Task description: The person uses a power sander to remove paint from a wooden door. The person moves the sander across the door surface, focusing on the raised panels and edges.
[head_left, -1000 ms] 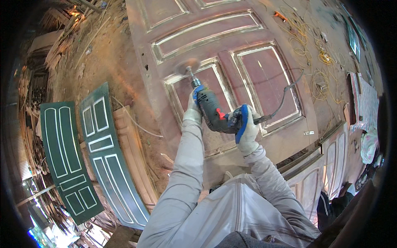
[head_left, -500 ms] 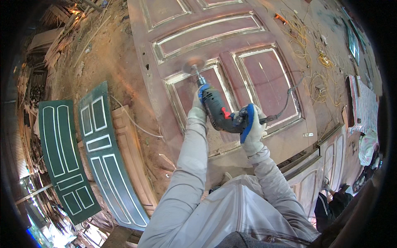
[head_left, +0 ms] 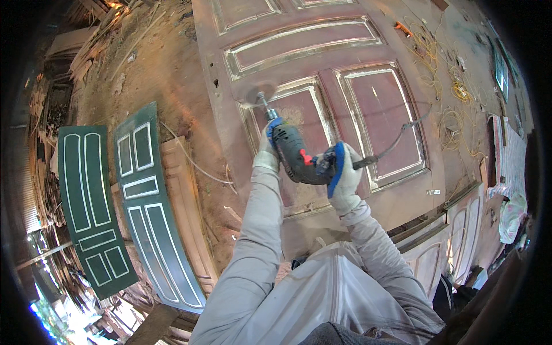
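Both gloved hands hold a dark power drill (head_left: 292, 154) with a red switch. My left hand (head_left: 267, 152), in a white and blue glove, is closed around its front end behind the chuck. My right hand (head_left: 347, 179) grips the rear handle, where a black cord (head_left: 395, 138) trails off to the right. A spinning disc (head_left: 258, 94), blurred by motion, is at the chuck's tip. It sits at the upper left corner of a lower panel on a reddish-brown door (head_left: 313, 64) lying flat. Pale, stripped-looking moulding frames the door's panels.
Two green doors with white outlines, one outer (head_left: 86, 190) and one inner (head_left: 138, 187), stand at left beside a bare wooden door (head_left: 181, 195). Yellow cable (head_left: 460, 91) and an orange tool (head_left: 403, 29) lie at right. Pale door panels (head_left: 428, 253) are at lower right.
The disc has moved left along the panel's upper edge to its corner, both hands moving with the drill. The whole view has shifted, so the door appears farther right.
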A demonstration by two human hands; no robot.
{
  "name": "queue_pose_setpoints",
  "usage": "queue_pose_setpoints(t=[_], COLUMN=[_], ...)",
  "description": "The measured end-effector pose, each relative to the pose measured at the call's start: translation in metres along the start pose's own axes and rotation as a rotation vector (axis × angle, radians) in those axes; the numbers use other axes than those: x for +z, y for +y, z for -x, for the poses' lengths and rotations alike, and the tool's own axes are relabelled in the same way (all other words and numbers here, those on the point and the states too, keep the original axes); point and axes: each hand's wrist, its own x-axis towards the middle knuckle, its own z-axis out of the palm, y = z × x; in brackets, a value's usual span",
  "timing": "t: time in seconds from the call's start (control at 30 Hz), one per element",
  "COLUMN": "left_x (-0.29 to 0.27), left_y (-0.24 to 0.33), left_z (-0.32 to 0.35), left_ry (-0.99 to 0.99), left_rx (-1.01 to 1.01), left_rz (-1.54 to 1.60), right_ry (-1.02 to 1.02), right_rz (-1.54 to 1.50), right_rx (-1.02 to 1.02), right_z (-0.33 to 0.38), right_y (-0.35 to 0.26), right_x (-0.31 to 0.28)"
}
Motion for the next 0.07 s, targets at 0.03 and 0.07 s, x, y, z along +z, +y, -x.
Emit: queue_pose_setpoints(t=[0.03, 0.07], left_x=[-0.010, -0.020], left_y=[0.007, 0.014], left_z=[-0.001, -0.003], left_ry=[0.023, 0.045], left_rx=[-0.010, -0.021], left_rz=[-0.008, -0.015], right_ry=[-0.085, 0.026], right_rz=[-0.023, -0.042], right_rx=[0.022, 0.042], right_z=[0.001, -0.002], right_y=[0.005, 0.016], right_x=[-0.001, 0.004])
